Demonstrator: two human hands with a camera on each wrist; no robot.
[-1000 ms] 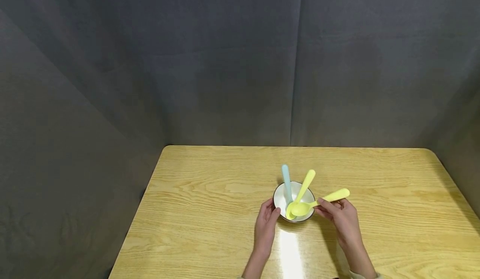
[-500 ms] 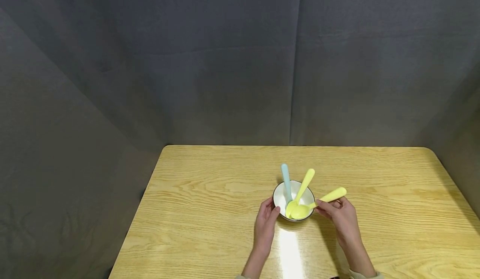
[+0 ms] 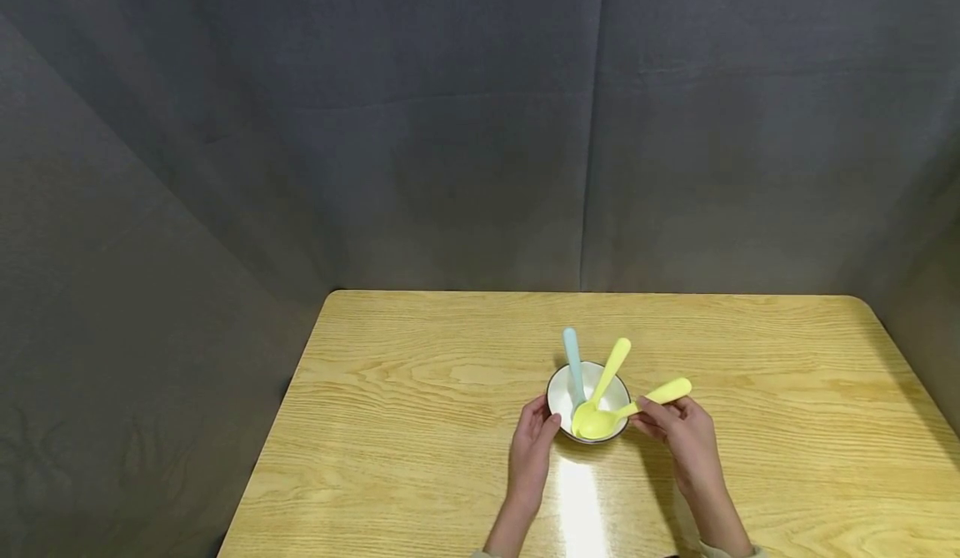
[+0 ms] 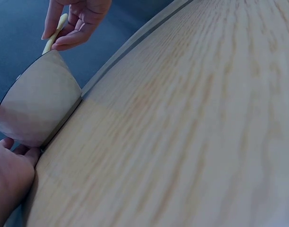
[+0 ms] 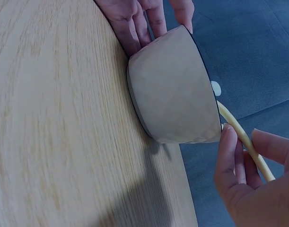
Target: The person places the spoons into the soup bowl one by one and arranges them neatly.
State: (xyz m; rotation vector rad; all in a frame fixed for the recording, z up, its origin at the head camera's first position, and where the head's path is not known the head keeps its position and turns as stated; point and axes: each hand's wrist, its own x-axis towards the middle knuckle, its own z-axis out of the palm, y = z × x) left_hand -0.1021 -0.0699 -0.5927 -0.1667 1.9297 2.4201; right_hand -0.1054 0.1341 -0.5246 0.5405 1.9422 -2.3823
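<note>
A white bowl (image 3: 562, 391) with a dark rim stands on the table, its faceted outer wall showing in both wrist views. My left hand (image 3: 530, 451) holds it from the left, thumb at the rim and fingers against the side. Inside lean a light blue spoon (image 3: 573, 358) and a yellow spoon (image 3: 613, 364), handles pointing away from me. Between thumb and fingers, my right hand (image 3: 686, 439) pinches a second yellow spoon (image 3: 670, 391) near mid-handle at the bowl's right rim. Its scoop lies inside the bowl, overlapping the other yellow spoon's scoop.
The wooden table (image 3: 405, 425) has rounded far corners. Dark grey cloth (image 3: 450, 166) hangs behind it and along both sides. A bright light reflection shows on the tabletop just in front of the bowl.
The pinched yellow spoon has shifted slightly left and its scoop has dropped lower into the bowl. My left hand, the bowl and the other two spoons stay nearly where they were.
</note>
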